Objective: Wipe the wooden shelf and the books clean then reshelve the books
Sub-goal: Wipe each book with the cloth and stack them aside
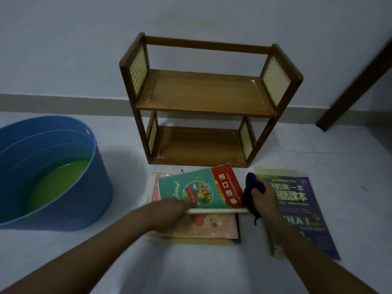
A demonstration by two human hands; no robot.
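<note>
An empty two-tier wooden shelf [203, 96] stands on the floor against the wall. In front of it lies a stack of books with a pink book [212, 228] showing. My left hand [171, 211] grips the near edge of a teal and red book [199, 187], tilting it up off the stack. My right hand [264, 198] is shut on a dark blue cloth [251, 188] held against the right edge of that book. A purple book [301, 211] lies flat on the floor to the right, partly under my right forearm.
A large blue tub [63, 187] with greenish water stands on the floor at the left. A dark wooden leg or beam [356, 85] slants down at the far right. A grey skirting runs along the wall behind the shelf.
</note>
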